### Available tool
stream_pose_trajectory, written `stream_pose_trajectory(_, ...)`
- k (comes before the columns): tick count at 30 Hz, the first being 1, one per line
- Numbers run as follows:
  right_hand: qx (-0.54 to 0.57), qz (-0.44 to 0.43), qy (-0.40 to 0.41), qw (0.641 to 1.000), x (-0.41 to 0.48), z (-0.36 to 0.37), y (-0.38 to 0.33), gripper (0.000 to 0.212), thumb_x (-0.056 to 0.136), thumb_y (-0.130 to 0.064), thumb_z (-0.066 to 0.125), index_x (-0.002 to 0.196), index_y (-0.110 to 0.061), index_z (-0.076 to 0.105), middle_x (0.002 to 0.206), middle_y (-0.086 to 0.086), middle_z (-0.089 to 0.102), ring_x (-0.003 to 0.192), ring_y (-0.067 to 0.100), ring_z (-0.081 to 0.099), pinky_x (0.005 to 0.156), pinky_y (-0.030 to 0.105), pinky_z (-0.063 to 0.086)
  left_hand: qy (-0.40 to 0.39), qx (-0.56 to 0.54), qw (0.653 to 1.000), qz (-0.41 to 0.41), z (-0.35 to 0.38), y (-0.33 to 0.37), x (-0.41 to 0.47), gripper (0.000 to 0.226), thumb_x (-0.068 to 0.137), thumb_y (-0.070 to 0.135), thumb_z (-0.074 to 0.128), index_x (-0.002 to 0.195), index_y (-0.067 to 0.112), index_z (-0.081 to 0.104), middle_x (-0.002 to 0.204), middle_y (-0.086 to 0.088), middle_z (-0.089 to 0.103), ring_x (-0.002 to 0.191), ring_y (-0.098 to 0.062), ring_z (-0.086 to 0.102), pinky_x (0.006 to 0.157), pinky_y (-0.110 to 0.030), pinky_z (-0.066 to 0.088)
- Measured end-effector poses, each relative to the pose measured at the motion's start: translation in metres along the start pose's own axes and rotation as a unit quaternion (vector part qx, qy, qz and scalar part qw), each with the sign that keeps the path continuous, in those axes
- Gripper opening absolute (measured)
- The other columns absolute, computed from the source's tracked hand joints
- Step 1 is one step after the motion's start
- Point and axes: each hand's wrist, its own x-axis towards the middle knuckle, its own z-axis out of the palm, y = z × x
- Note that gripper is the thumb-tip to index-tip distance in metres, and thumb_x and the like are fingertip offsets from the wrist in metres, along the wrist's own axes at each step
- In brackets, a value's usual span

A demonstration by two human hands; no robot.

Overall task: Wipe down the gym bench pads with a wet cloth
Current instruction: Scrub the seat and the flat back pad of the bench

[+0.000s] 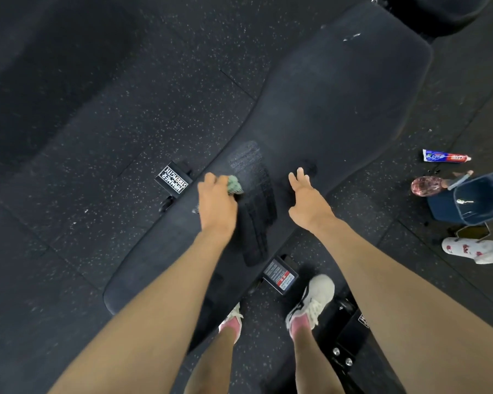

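Observation:
A long black bench pad (325, 103) runs diagonally from lower left to upper right. My left hand (215, 203) is shut on a small green cloth (234, 184) and presses it on the pad near its left edge. A darker wet streak (258, 211) lies on the pad between my hands. My right hand (306, 199) rests flat on the pad with fingers spread, holding nothing.
A blue bucket (467, 200) stands on the speckled rubber floor at right, with a tube (446, 157), a pinkish bottle (427, 186) and a white patterned item (478, 250) near it. The bench's frame feet (173, 180) (281, 275) stick out below the pad. My shoes (310, 302) stand beside it.

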Motion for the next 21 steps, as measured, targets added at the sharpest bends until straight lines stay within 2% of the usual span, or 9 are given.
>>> stream_pose_trajectory(3, 0.006, -0.011, 0.012, 1.000, -0.003, 0.007, 0.000, 0.082, 0.089, 0.007, 0.044, 0.154, -0.016, 0.000, 0.160, -0.005, -0.017, 0.148, 0.017, -0.007, 0.118, 0.043, 0.022, -0.065, 0.000, 0.996, 0.063, 0.021, 0.020, -0.040, 0.042, 0.081, -0.009, 0.052, 0.119, 0.005, 0.061, 0.114, -0.013, 0.049, 0.104, -0.030, 0.043, 0.089, -0.035, 0.040)
stream_pose_trajectory(5, 0.022, -0.028, 0.024, 0.999, -0.005, 0.010, 0.005, 0.079, 0.091, 0.006, 0.045, 0.155, -0.016, 0.004, 0.161, -0.004, -0.014, 0.148, 0.016, -0.006, 0.119, 0.041, 0.017, -0.133, -0.017, 0.985, 0.105, 0.027, 0.023, -0.046, 0.036, 0.081, -0.007, 0.056, 0.114, 0.006, 0.064, 0.106, -0.011, 0.051, 0.099, -0.028, 0.047, 0.086, -0.031, 0.039)
stream_pose_trajectory(7, 0.054, -0.047, 0.043, 0.996, -0.011, 0.010, 0.014, 0.067, 0.092, 0.004, 0.042, 0.153, -0.012, 0.020, 0.162, -0.005, -0.002, 0.148, 0.013, 0.004, 0.117, 0.037, 0.023, -0.191, -0.078, 0.974, 0.094, 0.024, 0.026, -0.037, 0.021, 0.080, 0.001, 0.067, 0.100, 0.006, 0.069, 0.092, -0.007, 0.053, 0.087, -0.022, 0.052, 0.080, -0.029, 0.041)
stream_pose_trajectory(9, 0.034, -0.064, 0.073, 0.995, -0.017, 0.007, 0.030, 0.053, 0.094, 0.000, 0.042, 0.146, -0.008, 0.037, 0.161, -0.002, 0.012, 0.145, 0.014, 0.020, 0.115, 0.033, 0.026, -0.215, -0.140, 0.965, 0.046, 0.016, 0.035, -0.022, 0.009, 0.079, 0.010, 0.074, 0.084, 0.008, 0.068, 0.079, -0.004, 0.055, 0.071, -0.012, 0.053, 0.069, -0.027, 0.041)
stream_pose_trajectory(11, -0.026, -0.077, 0.113, 0.990, -0.017, -0.001, 0.052, 0.048, 0.094, -0.004, 0.044, 0.142, -0.006, 0.043, 0.158, 0.004, 0.020, 0.142, 0.015, 0.027, 0.120, 0.032, 0.010, -0.192, -0.181, 0.964, -0.009, 0.012, 0.052, -0.002, 0.012, 0.078, 0.014, 0.076, 0.080, 0.007, 0.066, 0.070, -0.002, 0.059, 0.058, -0.003, 0.052, 0.058, -0.020, 0.041)
stream_pose_trajectory(13, -0.024, -0.056, 0.146, 0.987, -0.011, -0.016, 0.074, 0.048, 0.095, -0.005, 0.045, 0.143, -0.005, 0.041, 0.157, 0.009, 0.023, 0.141, 0.017, 0.029, 0.121, 0.034, -0.001, -0.129, -0.180, 0.975, -0.027, 0.016, 0.073, 0.023, 0.016, 0.078, 0.015, 0.075, 0.085, 0.003, 0.066, 0.079, -0.010, 0.065, 0.067, -0.009, 0.056, 0.066, -0.026, 0.045)
stream_pose_trajectory(16, 0.063, -0.003, 0.162, 0.985, 0.007, -0.048, 0.107, 0.054, 0.095, -0.002, 0.044, 0.148, -0.004, 0.032, 0.159, 0.009, 0.019, 0.144, 0.022, 0.022, 0.120, 0.035, 0.015, -0.064, -0.109, 0.992, -0.009, 0.034, 0.113, 0.058, 0.022, 0.083, 0.017, 0.070, 0.100, 0.003, 0.065, 0.099, -0.016, 0.061, 0.092, -0.026, 0.057, 0.078, -0.026, 0.038)
stream_pose_trajectory(18, 0.106, 0.011, 0.165, 0.981, 0.019, -0.068, 0.127, 0.061, 0.093, 0.002, 0.042, 0.151, -0.007, 0.025, 0.160, 0.004, 0.014, 0.146, 0.020, 0.017, 0.116, 0.034, 0.026, -0.043, -0.082, 0.996, -0.002, 0.051, 0.143, 0.072, 0.024, 0.087, 0.014, 0.065, 0.109, 0.004, 0.064, 0.107, -0.015, 0.056, 0.099, -0.028, 0.054, 0.081, -0.023, 0.034)
stream_pose_trajectory(21, 0.112, -0.006, 0.162, 0.980, 0.036, -0.090, 0.153, 0.068, 0.091, 0.007, 0.042, 0.153, -0.012, 0.020, 0.161, -0.002, 0.008, 0.147, 0.016, 0.012, 0.113, 0.034, 0.032, -0.009, -0.051, 0.999, -0.004, 0.086, 0.183, 0.067, 0.029, 0.088, 0.005, 0.057, 0.117, 0.006, 0.062, 0.114, -0.012, 0.053, 0.104, -0.029, 0.049, 0.087, -0.030, 0.038)
